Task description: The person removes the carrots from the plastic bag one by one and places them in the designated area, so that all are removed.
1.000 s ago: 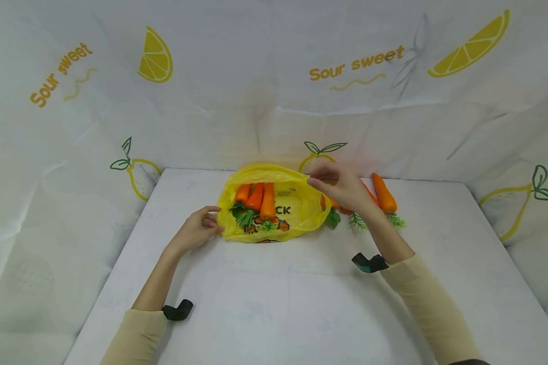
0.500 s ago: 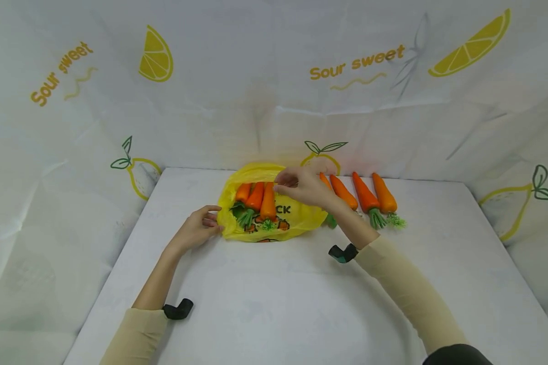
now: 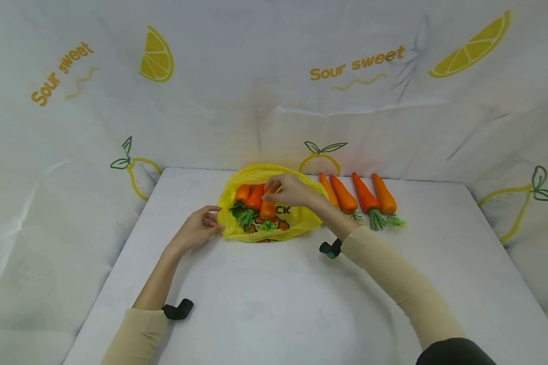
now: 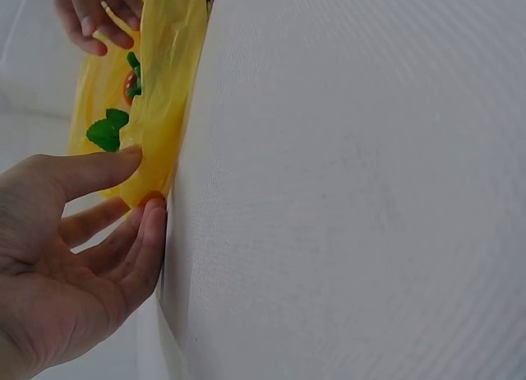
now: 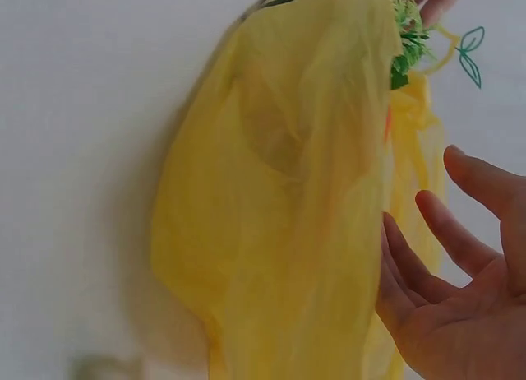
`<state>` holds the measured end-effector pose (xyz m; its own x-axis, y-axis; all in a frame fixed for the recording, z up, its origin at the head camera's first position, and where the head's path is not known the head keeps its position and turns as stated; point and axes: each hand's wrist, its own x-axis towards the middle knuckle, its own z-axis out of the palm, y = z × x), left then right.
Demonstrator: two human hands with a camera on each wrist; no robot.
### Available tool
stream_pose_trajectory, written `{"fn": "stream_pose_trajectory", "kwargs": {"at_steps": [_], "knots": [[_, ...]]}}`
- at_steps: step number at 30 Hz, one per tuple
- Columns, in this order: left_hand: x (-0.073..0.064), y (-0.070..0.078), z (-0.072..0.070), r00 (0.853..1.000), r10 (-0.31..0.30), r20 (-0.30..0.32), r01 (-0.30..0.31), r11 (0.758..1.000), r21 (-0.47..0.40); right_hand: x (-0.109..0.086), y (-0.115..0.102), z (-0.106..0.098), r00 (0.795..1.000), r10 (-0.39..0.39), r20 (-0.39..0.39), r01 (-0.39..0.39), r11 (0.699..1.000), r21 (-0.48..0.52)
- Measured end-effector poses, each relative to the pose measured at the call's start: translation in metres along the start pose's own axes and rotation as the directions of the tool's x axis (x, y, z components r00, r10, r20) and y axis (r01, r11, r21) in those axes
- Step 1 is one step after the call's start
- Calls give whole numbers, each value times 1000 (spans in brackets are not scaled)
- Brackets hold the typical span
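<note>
A yellow plastic bag (image 3: 301, 220) lies with its mouth spread toward me in the head view. Three orange carrots with green tops are inside; the rightmost carrot (image 3: 268, 210) is partly covered by my right hand (image 3: 292, 190). That hand reaches into the bag's mouth, thumb and fingers spread apart and holding nothing, as the right wrist view shows the fingers (image 5: 444, 232) beside the bag wall. My left hand (image 3: 194, 230) holds the bag's left edge between thumb and fingers. Green leaves (image 4: 107, 131) show just past the left thumb.
Several more carrots (image 3: 365, 195) lie in a row right of the bag, tips toward the back. A white table (image 3: 274, 304) carries everything. Behind it hangs a white cloth (image 3: 237, 101) printed with lemons and lettering.
My right hand has moved left from the bag's right rim and down over the carrots inside. The carrots on the right are now more exposed. My left hand stays at the bag's left edge.
</note>
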<state>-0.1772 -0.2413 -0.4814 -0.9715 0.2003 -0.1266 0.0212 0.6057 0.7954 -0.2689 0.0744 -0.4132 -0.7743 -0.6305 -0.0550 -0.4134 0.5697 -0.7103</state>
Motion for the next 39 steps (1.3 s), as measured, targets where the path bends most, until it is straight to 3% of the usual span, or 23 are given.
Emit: {"fn": "stream_pose_trajectory", "kwargs": {"at_steps": [5, 26, 32, 39], "knots": [[-1, -3, -1, 1000, 3, -2, -3, 1000, 8, 3, 4, 9, 999, 18, 46, -17, 1000, -15], [1, -1, 0, 1000, 23, 7, -23, 1000, 10, -2, 15, 30, 994, 64, 91, -60, 997, -47], [1, 0, 0, 1000, 18, 3, -18, 1000, 16, -2, 14, 29, 992, 78, 101, -77, 997, -20], [0, 0, 0, 1000, -1, 3, 1, 1000, 3, -1, 18, 25, 985, 99, 138, -116, 985, 126]]}}
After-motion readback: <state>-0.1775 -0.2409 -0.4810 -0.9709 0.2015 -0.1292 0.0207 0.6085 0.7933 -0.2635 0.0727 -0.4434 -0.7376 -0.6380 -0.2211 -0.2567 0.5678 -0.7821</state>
